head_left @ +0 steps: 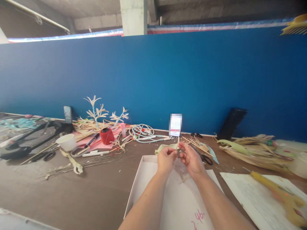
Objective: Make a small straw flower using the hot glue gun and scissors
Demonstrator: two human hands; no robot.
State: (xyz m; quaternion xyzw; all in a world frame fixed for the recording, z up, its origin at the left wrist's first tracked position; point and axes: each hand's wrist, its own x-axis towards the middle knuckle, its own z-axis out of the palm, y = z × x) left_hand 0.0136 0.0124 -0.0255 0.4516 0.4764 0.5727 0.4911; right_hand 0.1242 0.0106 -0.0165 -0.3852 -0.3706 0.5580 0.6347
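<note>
Above a shallow white box lid (pixel 192 195) with pink writing, my two hands work close together. My left hand (pixel 167 159) is closed in a pinch at the lower part of a narrow pale strip (pixel 178 142), which looks like dried husk. The fingers of my right hand (pixel 192 160) curl in against the same strip from the other side; their exact hold is partly hidden. Just below the hands, some thin pale scraps (pixel 184 177) show against the lid. Behind my left hand lies a pale green husk piece (pixel 159 149).
A yellow glue gun (pixel 275 191) rests on paper at right, near dried husks (pixel 259 153). Black scissors (pixel 206 159) lie beyond my right hand. A phone (pixel 176 126) leans on the blue partition (pixel 153 80). Left are a white cup (pixel 66 142), red spool (pixel 106 136) and husk flowers (pixel 97 111).
</note>
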